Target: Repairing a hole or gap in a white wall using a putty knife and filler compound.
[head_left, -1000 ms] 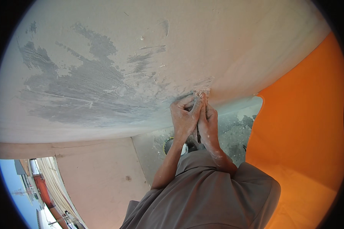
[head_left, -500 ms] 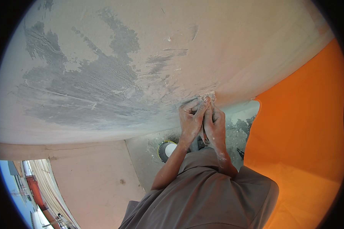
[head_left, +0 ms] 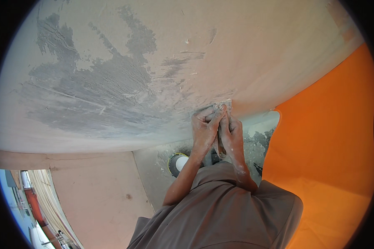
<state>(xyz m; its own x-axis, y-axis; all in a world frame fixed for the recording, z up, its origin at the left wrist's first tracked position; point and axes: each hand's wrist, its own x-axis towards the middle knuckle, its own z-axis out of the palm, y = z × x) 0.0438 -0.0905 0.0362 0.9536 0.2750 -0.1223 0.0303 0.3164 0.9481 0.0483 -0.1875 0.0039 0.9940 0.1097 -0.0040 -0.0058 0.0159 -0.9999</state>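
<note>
Just ahead of the grip, a pale, grey-patched, curved wall; dusty bare left hand and right hand clasp a whitish-smeared flat scraper. I'd judge even pressure best.

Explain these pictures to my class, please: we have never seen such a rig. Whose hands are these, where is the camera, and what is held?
There is no machine here, only a person working with two bare hands. The view comes from the left of two wide fisheye cameras worn on the head, looking down, so straight edges bend near the rim. The left hand and right hand together grip a flat tool, its far end apparently against a large pale surface. That surface carries rough grey patches. Below the hands stands a dark bucket with something white in it; an orange sheet hangs on the right.
</note>
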